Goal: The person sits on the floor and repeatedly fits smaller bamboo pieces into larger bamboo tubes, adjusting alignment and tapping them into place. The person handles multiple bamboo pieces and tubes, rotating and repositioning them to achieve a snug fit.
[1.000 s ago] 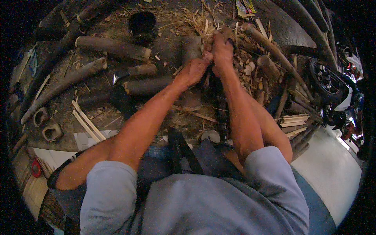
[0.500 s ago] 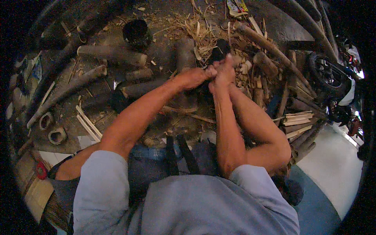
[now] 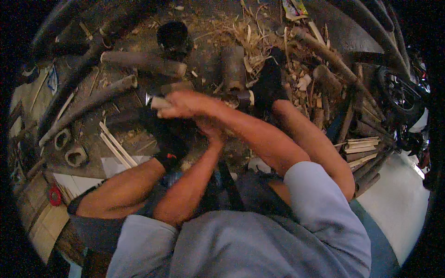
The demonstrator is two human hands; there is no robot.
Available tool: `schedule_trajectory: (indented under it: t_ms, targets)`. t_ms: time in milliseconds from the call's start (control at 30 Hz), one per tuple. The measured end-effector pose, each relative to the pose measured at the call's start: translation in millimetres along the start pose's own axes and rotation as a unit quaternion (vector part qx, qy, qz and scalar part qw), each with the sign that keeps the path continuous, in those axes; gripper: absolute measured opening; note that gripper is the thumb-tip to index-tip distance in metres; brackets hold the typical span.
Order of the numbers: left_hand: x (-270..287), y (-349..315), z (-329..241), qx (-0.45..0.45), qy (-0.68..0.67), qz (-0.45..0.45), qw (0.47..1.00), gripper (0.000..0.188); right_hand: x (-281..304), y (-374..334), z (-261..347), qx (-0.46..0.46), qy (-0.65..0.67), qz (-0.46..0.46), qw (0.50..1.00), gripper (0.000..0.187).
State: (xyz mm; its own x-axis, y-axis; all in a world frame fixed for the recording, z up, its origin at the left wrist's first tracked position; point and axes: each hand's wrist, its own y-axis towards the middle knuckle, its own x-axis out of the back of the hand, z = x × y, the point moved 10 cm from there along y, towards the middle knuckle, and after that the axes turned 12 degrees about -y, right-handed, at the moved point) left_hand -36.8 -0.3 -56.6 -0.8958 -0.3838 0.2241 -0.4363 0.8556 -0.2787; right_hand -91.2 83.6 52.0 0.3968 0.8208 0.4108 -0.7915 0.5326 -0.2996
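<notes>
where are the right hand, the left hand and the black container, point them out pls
Right hand (image 3: 180, 104): head view, on the back of the hand
Left hand (image 3: 212, 133): head view, on its visible part below the right wrist
Black container (image 3: 177, 45): head view, on its side wall

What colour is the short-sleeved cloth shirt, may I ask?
The shirt is grey; head view.

right fingers (image 3: 168, 112) blurred, left hand (image 3: 213, 133) partly hidden by right forearm (image 3: 252, 129), packet (image 3: 295, 9) cut at top
</notes>
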Motion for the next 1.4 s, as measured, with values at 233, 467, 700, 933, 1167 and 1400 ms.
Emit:
schedule_trajectory:
  t_ms: [233, 467, 700, 933, 1167, 1400]
  targets:
    - [-86, 53, 11, 0.132, 0.077, 0.28, 0.948, 0.058, 129, -31, -110, -0.182, -0.244, -0.268, 0.914, 0.053]
    - [-135, 25, -60, -0.008, 0.002, 0.507, 0.862, 0.065, 147, -191, -172, -0.322, 0.157, -0.584, 0.729, 0.045]
    - [-149, -19, -78, -0.082, 0.158, 0.635, 0.752, 0.093, 79, -267, -142, -0.235, 0.405, -0.72, 0.512, 0.048]
    - [-127, 15, -95, -0.009, 0.159, 0.515, 0.842, 0.088, 112, -232, -154, -0.228, 0.334, -0.687, 0.603, 0.043]
    - [-73, 45, -206, -0.137, 0.288, 0.434, 0.843, 0.099, 172, -290, -21, -0.339, -0.248, -0.631, 0.653, 0.081]
    - [-79, 1, -251, -0.409, 0.145, 0.437, 0.787, 0.061, 86, -272, -15, -0.37, -0.433, -0.258, 0.781, 0.038]
